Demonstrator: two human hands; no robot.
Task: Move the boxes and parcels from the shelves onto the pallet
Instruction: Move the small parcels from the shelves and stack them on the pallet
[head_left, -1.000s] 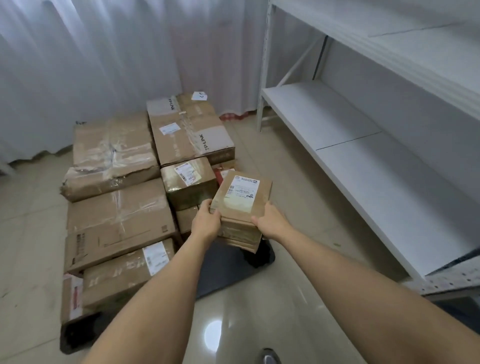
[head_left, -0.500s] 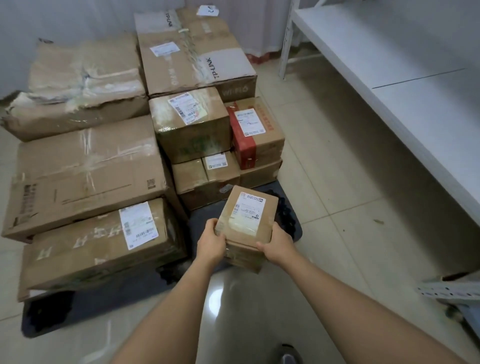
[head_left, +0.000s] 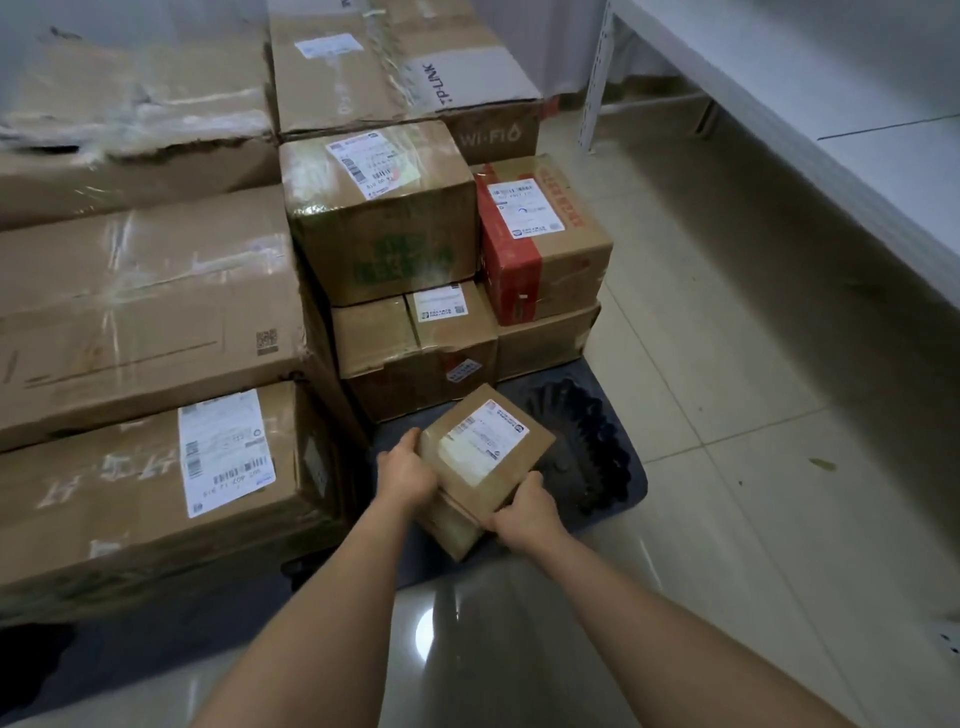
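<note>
brown cardboard, small and flat with a white shipping label on top: that parcel (head_left: 485, 451) sits between both hands, low over the bare front corner of the dark plastic pallet (head_left: 621, 483). the left hand (head_left: 405, 475) grips its near-left edge at about nine o'clock from the label, fingers curled under and thumb on the rim; the right hand (head_left: 522, 512) grips the near corner at about five o'clock, fingers wrapped round the underside. a second thin layer of cardboard shows beneath it, possibly another parcel held with it, though the view is too tight to be sure.

the parcel's long axis runs from seven o'clock toward one o'clock, tilted, its far corner higher than the near one. the free patch of pallet lies right under it and on toward three o'clock. at twelve o'clock, just beyond the far corner, stands the low taped brown carton (head_left: 415, 353) under the green-printed box (head_left: 382, 223). the tall labelled carton (head_left: 156, 488) closes off nine o'clock. both hands are equally near; setting down probably means levelling first.
</note>
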